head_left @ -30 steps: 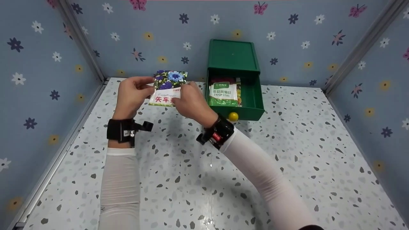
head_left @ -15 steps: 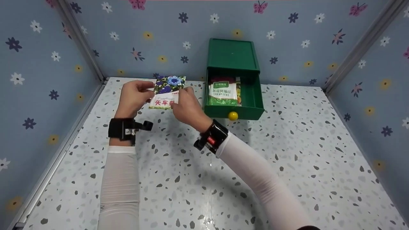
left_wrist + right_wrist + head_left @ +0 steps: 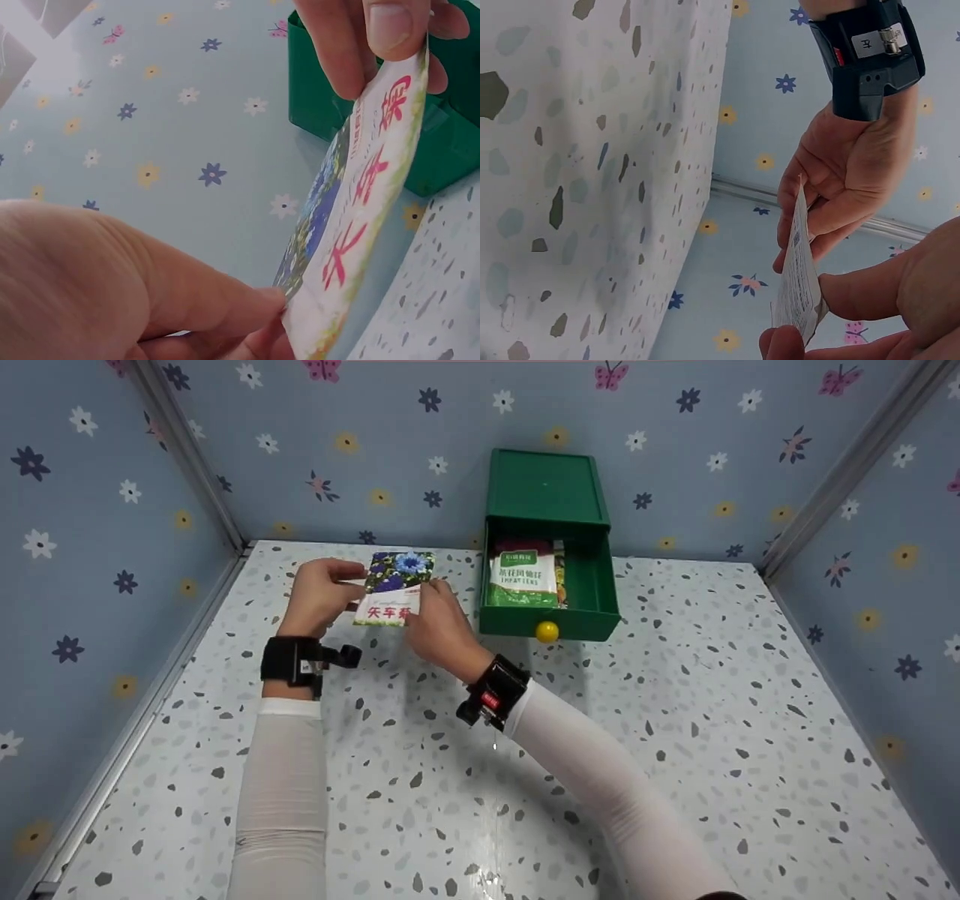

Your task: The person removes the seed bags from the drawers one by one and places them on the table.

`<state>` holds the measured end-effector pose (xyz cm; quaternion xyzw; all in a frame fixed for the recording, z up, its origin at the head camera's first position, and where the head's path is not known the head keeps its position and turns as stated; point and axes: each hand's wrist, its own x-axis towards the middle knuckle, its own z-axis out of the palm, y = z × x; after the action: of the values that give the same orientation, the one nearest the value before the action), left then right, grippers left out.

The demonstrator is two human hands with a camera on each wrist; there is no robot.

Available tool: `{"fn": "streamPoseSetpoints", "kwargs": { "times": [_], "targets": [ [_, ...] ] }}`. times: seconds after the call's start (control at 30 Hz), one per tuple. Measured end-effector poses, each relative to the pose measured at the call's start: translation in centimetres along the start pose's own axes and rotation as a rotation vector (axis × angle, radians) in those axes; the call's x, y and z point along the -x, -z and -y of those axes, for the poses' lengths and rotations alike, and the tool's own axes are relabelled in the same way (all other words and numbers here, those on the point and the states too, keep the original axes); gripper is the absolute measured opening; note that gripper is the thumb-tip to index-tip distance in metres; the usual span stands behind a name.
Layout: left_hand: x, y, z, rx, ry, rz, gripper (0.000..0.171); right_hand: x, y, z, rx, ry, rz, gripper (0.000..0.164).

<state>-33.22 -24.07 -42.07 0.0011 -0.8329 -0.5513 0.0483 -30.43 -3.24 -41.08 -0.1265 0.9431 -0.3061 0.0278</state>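
A seed packet [image 3: 391, 585] with blue flowers on its upper half and red lettering below is held between both hands. My left hand [image 3: 318, 594] pinches its left edge between thumb and fingers; the left wrist view shows the thumb pressed on the packet [image 3: 367, 180]. My right hand [image 3: 442, 628] grips the right edge, covering the end of the lettering. In the right wrist view the packet [image 3: 799, 281] appears nearly edge-on, with small print on its back. To the right, a green box [image 3: 546, 491] has its drawer pulled out, and a green-and-white seed packet [image 3: 525, 579] lies inside.
The drawer front carries a yellow knob [image 3: 547, 631]. Other packets show partly beneath and beside the green-and-white one. A white speckled tabletop [image 3: 405, 780] lies under the hands, and blue flower-patterned panels [image 3: 675, 457] enclose it at the back and sides.
Both hands have brought the seed packet down and closer to the body, keeping hold of both its edges. The green box and its contents stay put.
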Motion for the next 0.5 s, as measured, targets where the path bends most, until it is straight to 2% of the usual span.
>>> {"fn": "streamPoseSetpoints", "kwargs": {
  "times": [0.33, 0.5],
  "targets": [
    [-1.0, -1.6, 1.3, 0.004, 0.067, 0.06, 0.045, -0.5, -1.5, -2.0, 0.02, -0.019, -0.013, 0.067],
    [-1.0, -2.0, 1.8, 0.012, 0.063, 0.101, 0.044, -0.7, -2.2, -3.0, 0.055, -0.003, -0.052, 0.063]
  ]
}}
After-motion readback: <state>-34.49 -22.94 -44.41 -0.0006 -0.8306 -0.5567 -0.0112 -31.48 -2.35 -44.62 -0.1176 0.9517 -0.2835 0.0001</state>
